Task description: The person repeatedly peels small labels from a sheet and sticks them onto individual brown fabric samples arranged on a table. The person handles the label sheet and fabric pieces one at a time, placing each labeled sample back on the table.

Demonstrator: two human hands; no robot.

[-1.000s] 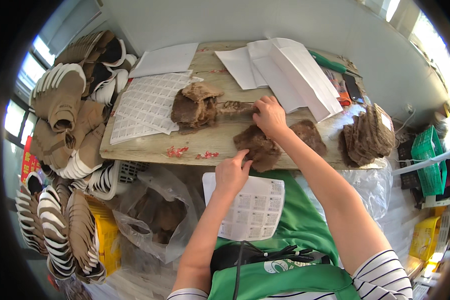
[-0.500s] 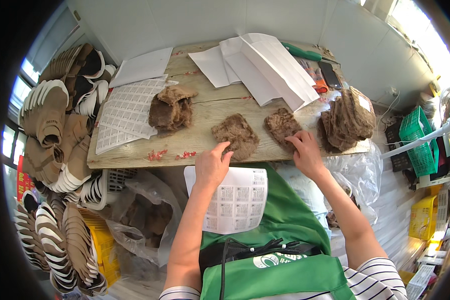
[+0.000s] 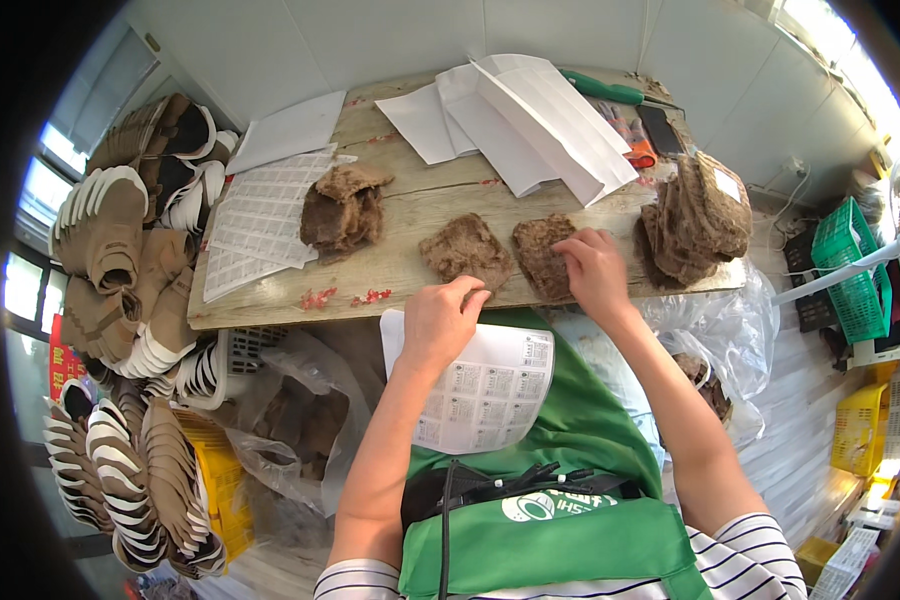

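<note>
Two flat, furry brown pieces lie side by side at the table's near edge. My left hand (image 3: 442, 322) is at the lower edge of the left piece (image 3: 465, 250), its thumb and fingers drawn together; whatever is between them is too small to make out. The right piece (image 3: 540, 258) has my right hand (image 3: 597, 272) at its right edge, fingers bent and closed on that edge. Below my left hand, a white sheet of printed labels (image 3: 485, 395) rests over my green apron (image 3: 590, 420), its upper left partly hidden by the hand.
Stacks of furry brown pieces stand at left (image 3: 342, 215) and right (image 3: 698, 225) on the wooden table (image 3: 410, 190). Label sheets (image 3: 260, 225), folded white paper (image 3: 540, 120), a green-handled tool (image 3: 602, 88) and a phone (image 3: 660, 130) lie there. Shoe uppers (image 3: 110, 235) crowd the left side.
My right hand and the right furry piece have shifted left, closer to the left piece. My left hand has moved slightly right, its thumb and fingers now closer together. The view has tilted a little.
</note>
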